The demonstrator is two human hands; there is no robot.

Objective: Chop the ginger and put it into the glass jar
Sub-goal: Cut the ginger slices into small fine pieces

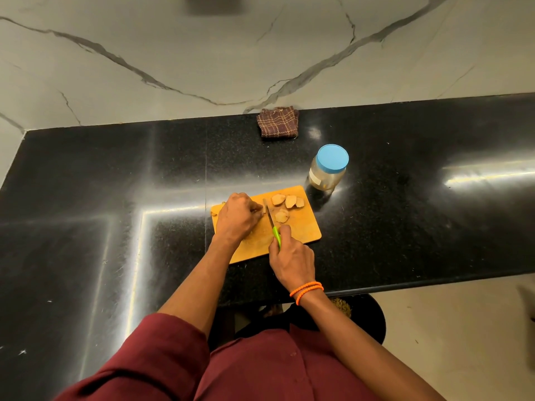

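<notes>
Orange-yellow wood is what I see in the middle of the head view: a cutting board [301, 231] lying flat on the black polished table [115, 183], and I place the rest from it. My left hand [238, 217] sits on the board's left half, fingers [256, 210] curled down over a piece of ginger [264, 209] of which only a pale end shows beside the blade; I cannot tell how large that piece is. My right hand [291, 256] is over the board's near edge, fingers wrapped round the green handle of a small knife [271, 219], whose blade points away from me across the board and stands right against the held ginger. Four cut ginger slices [285, 205] lie on the board's far right part, three in a row near the far edge and one just nearer, close to the blade. The glass jar [325, 175] stands upright on the table just beyond the board's far right corner, its blue lid [332, 157] on. Further beyond the board, against the marble wall [202, 53], lies a folded brown checked cloth [278, 123]. Two orange bands [307, 290] ring my right wrist, nearer than the board
</notes>
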